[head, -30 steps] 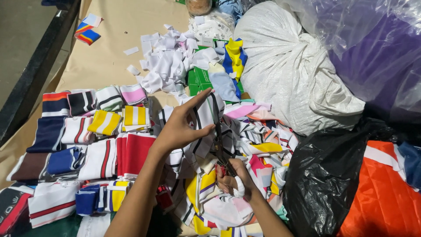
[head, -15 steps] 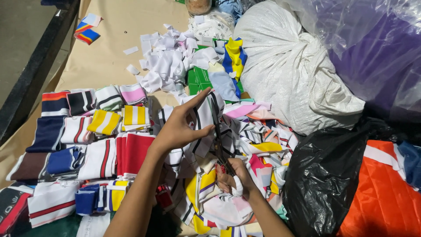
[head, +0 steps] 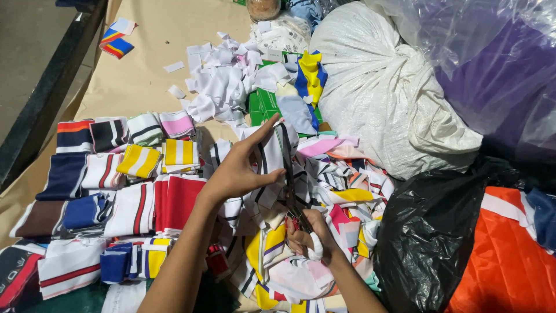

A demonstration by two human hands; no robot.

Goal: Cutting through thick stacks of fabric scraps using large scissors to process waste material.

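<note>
A white sack [head: 382, 98] and black bag [head: 428, 243] sit right of a heap of striped cloth pieces [head: 139, 197]. Above the heap, the left hand [head: 240, 168] pinches a striped strip [head: 272, 153] between thumb and fingers. The right hand [head: 310, 235] grips scissors [head: 289, 185], fingers closed through the handles, blades at the strip.

A white knit strip with dark stripes [head: 272, 152] was held upright just above the middle of the view, pinched along its left edge, with its top end pointing toward twelve o'clock. A pair of dark scissors [head: 291, 194] was set against the strip's right edge, blades pointing up toward twelve o'clock and handles low at about six o'clock of the strip. Whether the blades were parted could not be told.
</note>
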